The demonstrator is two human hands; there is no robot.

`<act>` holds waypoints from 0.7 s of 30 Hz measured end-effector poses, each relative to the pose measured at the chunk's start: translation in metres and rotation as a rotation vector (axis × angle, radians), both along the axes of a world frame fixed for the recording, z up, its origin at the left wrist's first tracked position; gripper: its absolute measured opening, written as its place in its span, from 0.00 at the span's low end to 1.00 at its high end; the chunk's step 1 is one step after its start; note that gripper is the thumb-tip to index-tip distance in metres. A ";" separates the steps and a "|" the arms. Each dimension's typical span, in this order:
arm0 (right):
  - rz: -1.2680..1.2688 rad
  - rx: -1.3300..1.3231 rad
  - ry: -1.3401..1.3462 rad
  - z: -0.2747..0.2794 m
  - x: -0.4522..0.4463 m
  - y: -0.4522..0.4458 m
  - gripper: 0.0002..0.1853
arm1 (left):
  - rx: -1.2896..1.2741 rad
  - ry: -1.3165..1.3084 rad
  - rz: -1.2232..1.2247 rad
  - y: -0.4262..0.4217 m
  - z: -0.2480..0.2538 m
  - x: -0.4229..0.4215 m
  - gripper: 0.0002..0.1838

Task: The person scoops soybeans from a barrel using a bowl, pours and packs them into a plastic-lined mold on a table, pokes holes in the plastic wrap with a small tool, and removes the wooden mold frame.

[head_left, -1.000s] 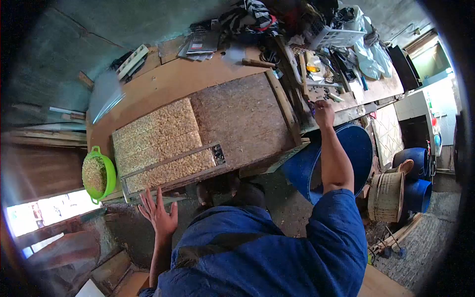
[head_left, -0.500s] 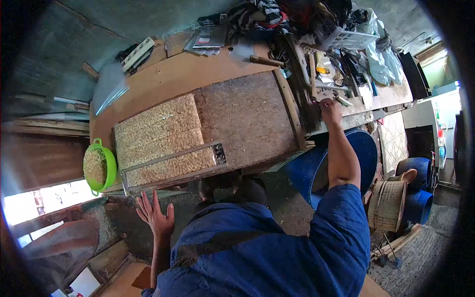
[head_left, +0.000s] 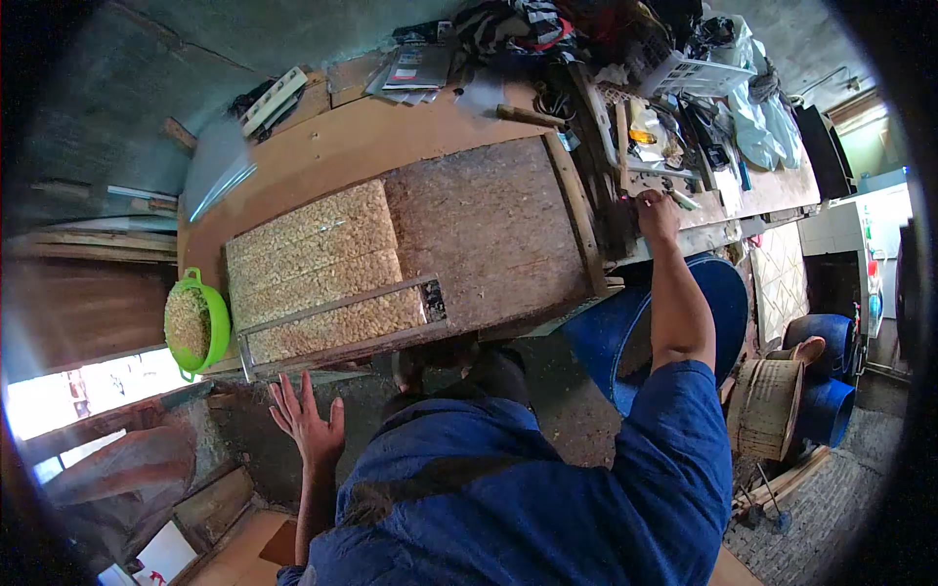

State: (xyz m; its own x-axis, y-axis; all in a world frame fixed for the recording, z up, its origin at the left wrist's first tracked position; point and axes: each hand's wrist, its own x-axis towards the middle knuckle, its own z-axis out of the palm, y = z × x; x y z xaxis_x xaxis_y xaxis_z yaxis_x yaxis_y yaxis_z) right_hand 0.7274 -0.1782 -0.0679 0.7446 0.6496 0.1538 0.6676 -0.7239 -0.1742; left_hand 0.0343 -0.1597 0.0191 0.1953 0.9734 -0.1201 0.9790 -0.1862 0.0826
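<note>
My left hand (head_left: 308, 425) hangs, fingers spread, just off the front edge of the work board, holding nothing. Far to the right, my right hand (head_left: 656, 210) reaches to the cluttered bench, its fingers curled together; whatever they grip, if anything, is too small to make out. On the wooden board (head_left: 489, 225) lies a pale, bumpy slab (head_left: 313, 259) of small pressed pieces, marked by straight lines across it. A long metal bar (head_left: 342, 311) rests along its near side. Left of the slab, a green plastic colander (head_left: 217, 327) holds loose pale pieces.
A white plastic crate (head_left: 699, 76), plastic bags (head_left: 767, 122) and small tools crowd the bench at right. Below my right arm stands a large blue drum (head_left: 718, 303). Further right are a beige tub (head_left: 764, 408) and smaller blue barrels (head_left: 826, 410). Papers (head_left: 415, 70) lie behind the board.
Little differs. My right hand has shifted very slightly with its fingers still curled, and the view has moved a touch. My left hand stays spread in the same place.
</note>
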 end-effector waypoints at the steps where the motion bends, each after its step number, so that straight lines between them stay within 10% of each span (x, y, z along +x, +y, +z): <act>1: 0.002 -0.001 0.000 0.003 -0.003 0.001 0.10 | -0.001 0.000 0.002 0.000 0.000 0.000 0.40; 15: 0.259 0.479 0.204 0.033 -0.179 -0.015 0.09 | 0.079 -0.138 0.236 0.013 -0.016 -0.051 0.43; 21: 0.380 0.412 0.832 0.030 -0.325 -0.020 0.13 | 0.153 -0.280 0.378 0.039 -0.038 -0.086 0.47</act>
State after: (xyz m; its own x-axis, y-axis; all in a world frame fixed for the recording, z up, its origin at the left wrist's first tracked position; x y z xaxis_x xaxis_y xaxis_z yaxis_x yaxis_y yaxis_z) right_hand 0.4029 -0.1987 -0.0381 0.4716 0.8801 -0.0552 0.3939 -0.2663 -0.8797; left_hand -0.0517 -0.1211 -0.0193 -0.1702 0.9847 0.0359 0.9245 0.1470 0.3516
